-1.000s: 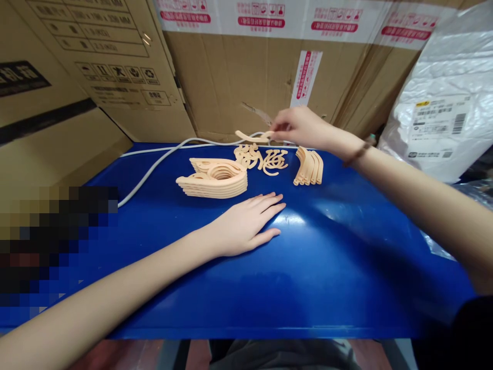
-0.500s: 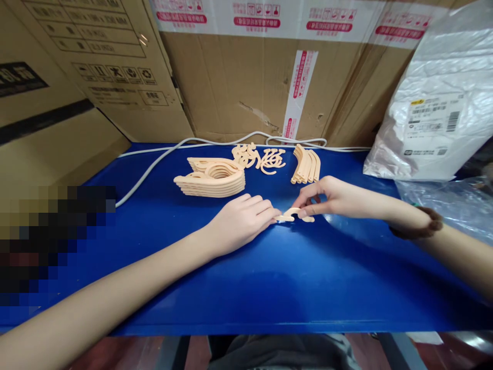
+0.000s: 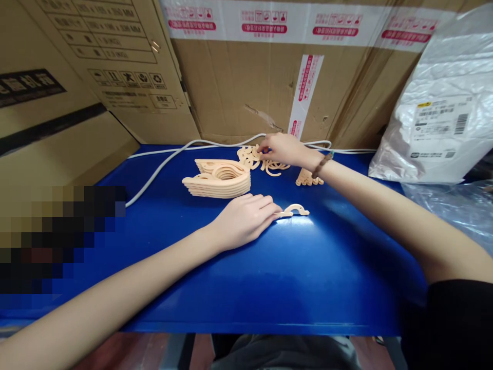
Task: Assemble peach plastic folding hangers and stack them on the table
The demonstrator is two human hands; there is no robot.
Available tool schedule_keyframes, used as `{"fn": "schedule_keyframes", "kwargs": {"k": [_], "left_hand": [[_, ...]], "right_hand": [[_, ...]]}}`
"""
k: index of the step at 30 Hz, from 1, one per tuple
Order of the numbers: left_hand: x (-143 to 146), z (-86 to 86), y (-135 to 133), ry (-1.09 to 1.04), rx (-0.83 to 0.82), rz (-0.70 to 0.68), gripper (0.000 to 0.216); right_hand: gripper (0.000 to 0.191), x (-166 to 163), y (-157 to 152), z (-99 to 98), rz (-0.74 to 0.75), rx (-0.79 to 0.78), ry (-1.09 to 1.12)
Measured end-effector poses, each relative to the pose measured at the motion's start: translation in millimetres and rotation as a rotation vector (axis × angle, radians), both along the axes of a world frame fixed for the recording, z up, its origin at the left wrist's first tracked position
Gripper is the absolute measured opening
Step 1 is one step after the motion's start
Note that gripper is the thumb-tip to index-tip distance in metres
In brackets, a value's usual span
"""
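My left hand (image 3: 248, 221) is closed on one end of a cream plastic hanger piece (image 3: 285, 214), just above the blue table. A curved hanger hook (image 3: 296, 207) extends from that piece to the right; whether the two are joined I cannot tell. At the back, my right hand (image 3: 283, 148) has its fingers pinched together over a loose pile of small cream hook parts (image 3: 248, 155). What lies between those fingertips is hidden. Left of the pile stands a neat stack of folded cream hangers (image 3: 219, 185). Several curved hanger arms (image 3: 308, 178) lie partly behind my right wrist.
A white cable (image 3: 173, 150) runs along the back of the blue table (image 3: 246, 288). Cardboard boxes (image 3: 231, 77) wall off the back and left. A white plastic parcel (image 3: 431, 118) stands at the back right, with clear plastic wrap (image 3: 454, 205) before it.
My right hand has let go of the curved hook and moved back and left to the small-part pile. My left hand stays in place, holding its piece.
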State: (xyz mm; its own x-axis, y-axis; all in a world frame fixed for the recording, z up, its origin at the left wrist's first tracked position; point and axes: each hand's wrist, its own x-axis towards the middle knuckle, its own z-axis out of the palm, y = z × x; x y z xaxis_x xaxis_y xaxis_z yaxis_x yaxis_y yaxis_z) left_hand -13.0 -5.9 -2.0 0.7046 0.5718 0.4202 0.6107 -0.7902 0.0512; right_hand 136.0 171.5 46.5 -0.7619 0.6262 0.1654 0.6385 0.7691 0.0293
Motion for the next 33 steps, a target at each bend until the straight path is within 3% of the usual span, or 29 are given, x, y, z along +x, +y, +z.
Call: {"fn": "schedule_keyframes", "kwargs": {"k": [8,15,18,21,24,26,33], "left_hand": [[0.0,2.6,0.4,0.038,-0.074,0.008,0.031],[0.1,10.8,-2.8,0.063,-0.209,0.06,0.032],[0.0,19.1,-3.0,0.052,-0.344,0.137,0.028],[0.0,24.4,-0.8,-0.051,-0.553,0.195,0.026],[1.0,23.3,2.0,-0.178,-0.724,0.191,0.028],[2.8,20.9,3.2,-0.23,-0.773,0.185,0.03],[10.2,22.5,2.0,-0.313,-0.824,0.207,0.037]], "right_hand": [[0.015,-13.0,-0.3,1.3,0.028,-0.004,-0.024],[0.016,30.5,-20.3,35.7,-0.051,-0.019,0.121],[0.02,63.1,-44.5,50.4,-0.085,-0.153,0.336],[0.025,94.3,-74.8,57.0,-0.12,-0.412,0.571],[0.025,117.8,-101.1,54.4,-0.097,-0.659,0.631],[0.025,127.2,-113.1,48.0,-0.076,-0.738,0.566],[0.029,128.9,-130.4,9.6,-0.101,-0.829,0.37]]}}
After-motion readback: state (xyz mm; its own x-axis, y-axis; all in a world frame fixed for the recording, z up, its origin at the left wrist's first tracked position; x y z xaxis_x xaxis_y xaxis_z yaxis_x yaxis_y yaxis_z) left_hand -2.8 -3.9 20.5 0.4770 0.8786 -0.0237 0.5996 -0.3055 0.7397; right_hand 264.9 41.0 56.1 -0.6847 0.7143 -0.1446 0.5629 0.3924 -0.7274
